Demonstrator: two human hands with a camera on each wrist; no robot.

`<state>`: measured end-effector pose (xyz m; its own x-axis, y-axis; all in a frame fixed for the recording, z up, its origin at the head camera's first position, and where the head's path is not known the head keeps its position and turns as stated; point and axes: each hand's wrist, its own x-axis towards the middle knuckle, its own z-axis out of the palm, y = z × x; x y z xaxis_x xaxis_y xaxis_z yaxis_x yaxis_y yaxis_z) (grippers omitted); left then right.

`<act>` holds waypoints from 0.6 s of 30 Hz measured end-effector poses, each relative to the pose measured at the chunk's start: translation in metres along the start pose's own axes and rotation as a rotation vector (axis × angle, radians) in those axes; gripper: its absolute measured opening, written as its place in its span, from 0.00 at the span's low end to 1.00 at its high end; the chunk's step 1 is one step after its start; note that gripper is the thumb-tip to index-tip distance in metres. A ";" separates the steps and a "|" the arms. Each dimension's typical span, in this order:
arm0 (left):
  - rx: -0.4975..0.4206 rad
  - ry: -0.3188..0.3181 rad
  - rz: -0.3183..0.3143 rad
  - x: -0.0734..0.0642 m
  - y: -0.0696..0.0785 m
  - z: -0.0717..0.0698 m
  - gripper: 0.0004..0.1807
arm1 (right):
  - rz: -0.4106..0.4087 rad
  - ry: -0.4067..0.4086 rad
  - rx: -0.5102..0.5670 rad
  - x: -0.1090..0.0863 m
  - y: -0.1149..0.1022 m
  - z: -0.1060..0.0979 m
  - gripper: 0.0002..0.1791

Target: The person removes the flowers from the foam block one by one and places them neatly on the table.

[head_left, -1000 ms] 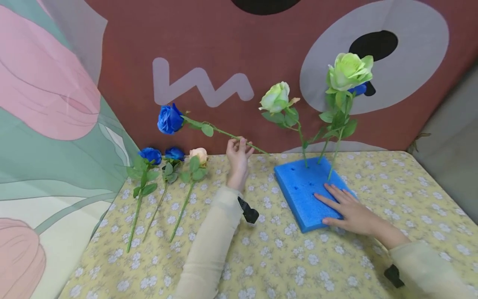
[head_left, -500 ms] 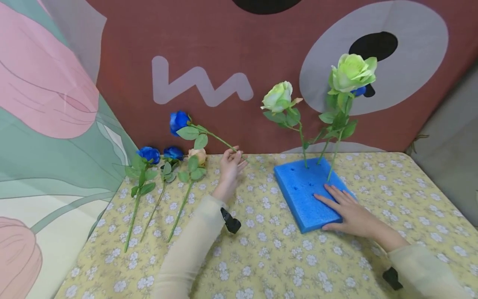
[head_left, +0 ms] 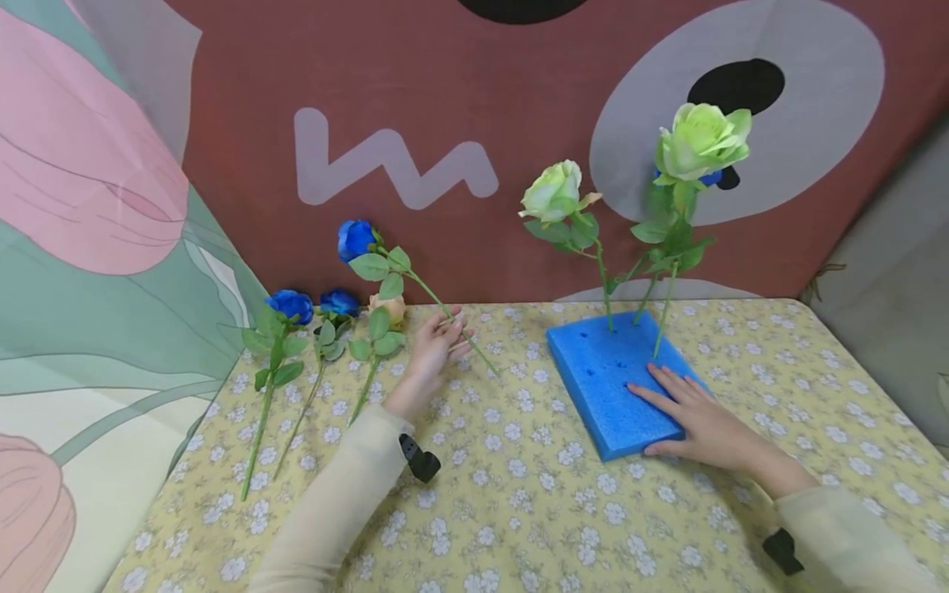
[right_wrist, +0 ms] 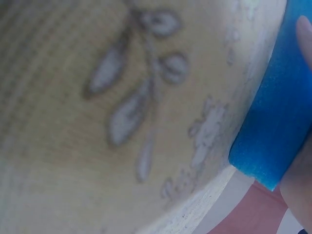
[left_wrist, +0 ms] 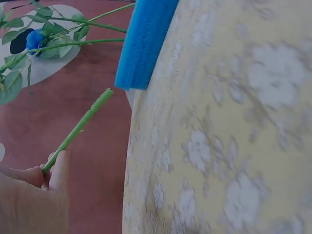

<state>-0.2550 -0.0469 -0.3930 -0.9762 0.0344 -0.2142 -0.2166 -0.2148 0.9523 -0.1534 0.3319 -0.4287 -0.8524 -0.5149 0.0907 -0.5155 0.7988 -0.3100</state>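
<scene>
My left hand (head_left: 432, 352) pinches the green stem of a blue rose (head_left: 357, 240) above the table. The bloom tilts up to the left, and the stem's cut end points down to the right. In the left wrist view the bare stem (left_wrist: 80, 125) sticks out past the thumb and fingers. A blue foam block (head_left: 593, 403) lies on the table to the right. My right hand (head_left: 700, 424) rests on its near right part with fingers spread. Two pale green roses (head_left: 552, 193) stand in the block's far part, with another blue rose (head_left: 712, 178) mostly hidden behind the taller one.
Two blue roses (head_left: 291, 306) and a peach rose (head_left: 389, 310) lie side by side on the left of the flowered tablecloth (head_left: 519, 511). Several small holes show in the foam's top. A printed brown cloth (head_left: 415, 66) hangs behind the table's far edge.
My left hand has moved left and a little nearer, carrying the blue rose, whose stem now slopes more steeply. My right hand stays on the foam block.
</scene>
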 end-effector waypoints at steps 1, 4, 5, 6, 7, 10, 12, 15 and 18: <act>0.006 -0.005 -0.002 -0.001 0.000 -0.002 0.21 | 0.000 0.000 -0.002 0.000 0.000 0.000 0.48; 0.041 -0.033 -0.013 -0.006 -0.001 -0.009 0.21 | 0.000 -0.003 -0.005 0.001 0.000 0.000 0.48; 0.069 -0.044 -0.020 -0.009 -0.001 -0.012 0.20 | -0.002 -0.002 -0.003 0.001 0.000 0.000 0.48; 0.094 -0.058 -0.024 -0.012 -0.001 -0.015 0.20 | -0.004 -0.002 -0.003 0.001 0.000 0.000 0.48; 0.115 -0.073 -0.030 -0.014 -0.001 -0.018 0.21 | -0.005 -0.003 -0.004 0.001 0.000 -0.001 0.48; 0.189 -0.116 -0.050 -0.021 0.000 -0.026 0.22 | -0.012 0.001 -0.004 0.001 0.000 -0.002 0.48; 0.213 -0.140 -0.056 -0.024 0.001 -0.031 0.23 | -0.015 0.004 -0.007 0.001 0.000 -0.002 0.48; 0.257 -0.168 -0.060 -0.027 0.001 -0.039 0.24 | -0.019 0.004 -0.013 0.001 0.000 -0.002 0.48; 0.291 -0.186 -0.070 -0.031 0.001 -0.047 0.24 | -0.023 0.007 -0.021 0.001 0.000 -0.001 0.48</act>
<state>-0.2241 -0.0943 -0.3955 -0.9387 0.2223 -0.2635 -0.2516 0.0809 0.9645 -0.1542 0.3320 -0.4279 -0.8408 -0.5311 0.1047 -0.5367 0.7930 -0.2882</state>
